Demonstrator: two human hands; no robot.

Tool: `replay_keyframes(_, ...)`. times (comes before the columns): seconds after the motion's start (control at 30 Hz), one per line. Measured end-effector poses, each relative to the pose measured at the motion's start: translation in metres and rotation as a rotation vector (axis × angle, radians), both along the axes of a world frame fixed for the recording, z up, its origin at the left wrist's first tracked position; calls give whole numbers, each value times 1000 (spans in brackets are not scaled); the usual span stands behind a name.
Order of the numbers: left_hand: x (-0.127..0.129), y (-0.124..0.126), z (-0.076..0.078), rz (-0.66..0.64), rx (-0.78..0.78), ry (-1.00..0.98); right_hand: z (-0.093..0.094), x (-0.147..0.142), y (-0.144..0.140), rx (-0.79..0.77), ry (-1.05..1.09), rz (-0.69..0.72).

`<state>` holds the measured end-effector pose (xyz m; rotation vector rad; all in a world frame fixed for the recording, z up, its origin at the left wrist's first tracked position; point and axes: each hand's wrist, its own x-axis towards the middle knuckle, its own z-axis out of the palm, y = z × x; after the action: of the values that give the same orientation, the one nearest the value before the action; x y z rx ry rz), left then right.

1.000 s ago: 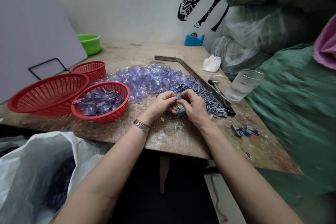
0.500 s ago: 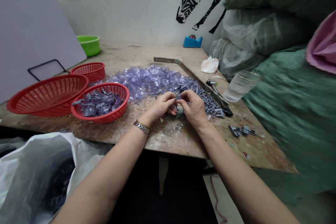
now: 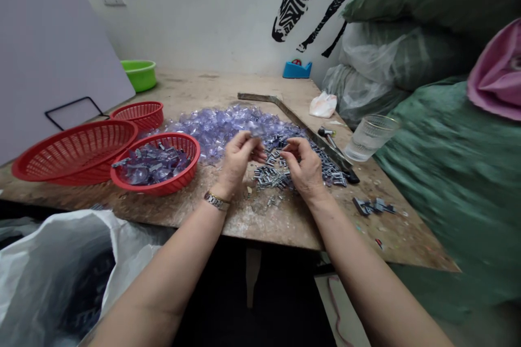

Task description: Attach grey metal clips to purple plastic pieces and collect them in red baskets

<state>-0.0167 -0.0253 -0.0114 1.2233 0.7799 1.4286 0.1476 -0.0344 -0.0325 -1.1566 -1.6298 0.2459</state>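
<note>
My left hand is raised a little above the wooden table, fingers pinched on a small clear purple plastic piece. My right hand is beside it, fingertips curled together over a heap of small grey metal clips; what it pinches is too small to tell. Behind both hands lies a pile of clear purple plastic pieces. A red basket to the left holds finished purple and grey pieces.
Two more red baskets stand at the left, a green bowl at the back. A glass of water, a metal bar, a blue tape dispenser, loose clips, green sacks at right, a white bag below.
The hands were joined over the clip heap; now they have parted, the left lifted up and left with a purple piece, the right staying over the clips.
</note>
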Motion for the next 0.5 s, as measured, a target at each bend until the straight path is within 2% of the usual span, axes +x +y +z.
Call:
replay_keyframes(0.17, -43, 15, 19, 501, 233, -427, -5, 9, 5, -69, -141, -53)
replay_keyframes(0.27, -64, 23, 24, 675, 259, -585, -9, 8, 7, -132, -263, -23)
replay_keyframes(0.37, -62, 24, 21, 662, 211, -557, -11, 6, 6, -188, -350, -9)
replay_keyframes(0.5, -32, 21, 7, 432, 49, -266, -10, 2, 5, -254, -460, -24)
